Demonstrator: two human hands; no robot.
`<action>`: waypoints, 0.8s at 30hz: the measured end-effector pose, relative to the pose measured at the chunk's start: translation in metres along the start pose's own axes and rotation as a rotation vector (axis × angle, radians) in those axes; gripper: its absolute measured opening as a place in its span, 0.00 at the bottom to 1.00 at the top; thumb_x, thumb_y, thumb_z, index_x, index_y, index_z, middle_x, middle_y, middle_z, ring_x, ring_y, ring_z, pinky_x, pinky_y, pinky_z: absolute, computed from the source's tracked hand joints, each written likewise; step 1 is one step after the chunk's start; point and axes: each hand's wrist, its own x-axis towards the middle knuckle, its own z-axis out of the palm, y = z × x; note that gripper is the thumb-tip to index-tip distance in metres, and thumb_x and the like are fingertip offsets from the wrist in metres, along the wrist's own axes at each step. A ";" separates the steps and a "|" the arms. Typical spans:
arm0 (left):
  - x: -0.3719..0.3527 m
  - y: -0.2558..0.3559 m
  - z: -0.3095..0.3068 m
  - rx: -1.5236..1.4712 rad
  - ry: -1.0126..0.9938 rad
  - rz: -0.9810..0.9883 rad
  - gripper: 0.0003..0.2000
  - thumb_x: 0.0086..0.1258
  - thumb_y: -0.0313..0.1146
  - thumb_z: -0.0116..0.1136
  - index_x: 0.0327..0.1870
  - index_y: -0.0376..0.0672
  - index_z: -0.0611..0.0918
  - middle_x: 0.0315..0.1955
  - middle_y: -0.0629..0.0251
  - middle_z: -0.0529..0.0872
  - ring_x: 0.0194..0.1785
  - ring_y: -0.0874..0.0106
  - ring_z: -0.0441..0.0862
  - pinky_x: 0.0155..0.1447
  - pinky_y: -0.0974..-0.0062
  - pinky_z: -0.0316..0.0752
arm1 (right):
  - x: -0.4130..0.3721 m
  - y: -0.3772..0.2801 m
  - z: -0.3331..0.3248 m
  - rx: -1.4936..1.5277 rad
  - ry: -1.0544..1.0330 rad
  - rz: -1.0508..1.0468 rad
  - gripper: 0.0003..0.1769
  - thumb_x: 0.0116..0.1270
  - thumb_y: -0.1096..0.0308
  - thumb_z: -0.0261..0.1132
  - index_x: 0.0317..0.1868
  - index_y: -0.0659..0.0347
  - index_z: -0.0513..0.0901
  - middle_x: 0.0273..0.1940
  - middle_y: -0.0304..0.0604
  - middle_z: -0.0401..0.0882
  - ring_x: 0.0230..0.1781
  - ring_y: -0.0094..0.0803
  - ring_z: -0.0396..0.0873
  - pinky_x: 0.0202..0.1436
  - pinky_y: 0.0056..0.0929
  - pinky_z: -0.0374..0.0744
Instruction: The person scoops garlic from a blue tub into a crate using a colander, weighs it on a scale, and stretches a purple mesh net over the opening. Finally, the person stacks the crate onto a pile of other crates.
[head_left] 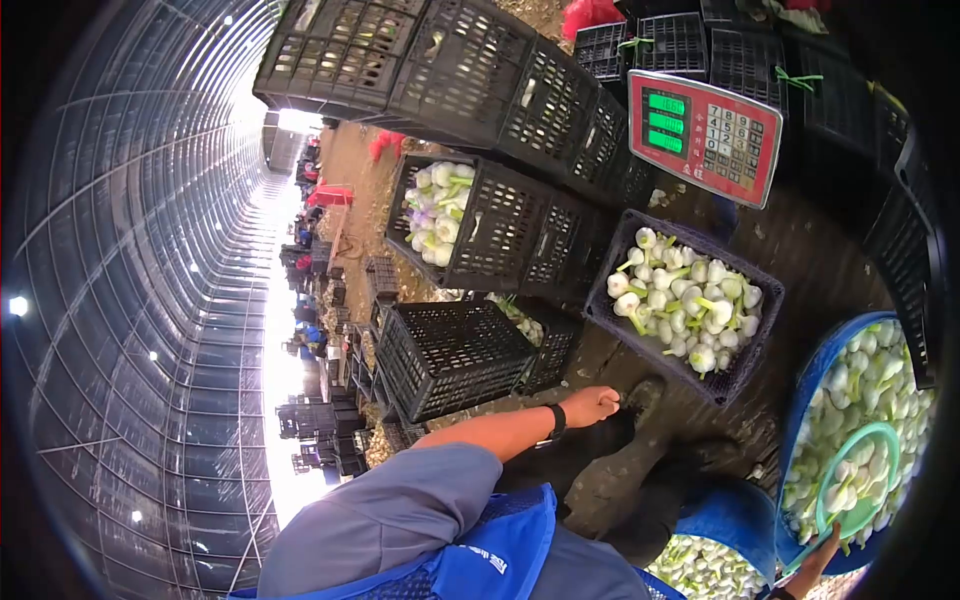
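Observation:
My left hand, with a dark band on the wrist, hangs closed in front of my body, and nothing shows in it. Beyond it sits a dark plastic crate filled with white garlic bulbs with short green stems. At the lower right my right hand grips the rim of a round green plastic basket. Some garlic bulbs lie inside that basket. It is over a large blue tub heaped with more garlic; part of my right hand's grip is hidden.
A red scale display with green digits stands behind the crate. Stacked black crates line the far side, one stack topped with garlic. Another blue tub of garlic is close to my legs. People and crates appear farther down the greenhouse.

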 end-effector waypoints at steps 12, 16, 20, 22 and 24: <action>-0.016 -0.002 -0.042 -0.072 -0.099 0.034 0.15 0.72 0.38 0.61 0.49 0.36 0.81 0.34 0.65 0.86 0.35 0.76 0.83 0.44 0.73 0.79 | -0.098 -0.003 -0.057 -0.596 -0.011 -0.525 0.35 0.72 0.47 0.58 0.72 0.60 0.69 0.67 0.46 0.72 0.68 0.40 0.70 0.69 0.45 0.69; -0.012 -0.043 -0.062 -0.135 -0.099 -0.043 0.20 0.74 0.41 0.59 0.61 0.38 0.77 0.41 0.66 0.85 0.40 0.75 0.85 0.44 0.74 0.79 | -0.207 -0.053 0.127 -0.192 0.236 -0.178 0.19 0.66 0.62 0.65 0.55 0.58 0.76 0.40 0.38 0.79 0.32 0.28 0.78 0.23 0.27 0.75; -0.023 -0.063 -0.090 -0.160 -0.087 -0.132 0.22 0.74 0.42 0.59 0.62 0.39 0.76 0.45 0.66 0.84 0.43 0.75 0.85 0.46 0.76 0.77 | -0.257 -0.050 0.245 -0.203 0.025 -0.210 0.25 0.64 0.69 0.68 0.60 0.62 0.70 0.41 0.43 0.79 0.28 0.30 0.80 0.14 0.28 0.80; -0.028 -0.075 -0.102 -0.175 -0.079 -0.159 0.22 0.74 0.42 0.59 0.63 0.39 0.76 0.46 0.66 0.84 0.44 0.75 0.84 0.46 0.76 0.77 | -0.253 -0.027 0.288 -0.231 -0.057 -0.156 0.25 0.65 0.70 0.66 0.61 0.61 0.70 0.42 0.44 0.79 0.27 0.31 0.80 0.15 0.28 0.80; -0.033 -0.086 -0.113 -0.208 -0.057 -0.201 0.22 0.74 0.42 0.59 0.63 0.40 0.76 0.47 0.66 0.83 0.45 0.75 0.84 0.47 0.76 0.77 | -0.269 -0.019 0.360 -0.287 -0.141 -0.163 0.27 0.66 0.71 0.64 0.65 0.61 0.68 0.43 0.44 0.80 0.28 0.32 0.81 0.16 0.28 0.80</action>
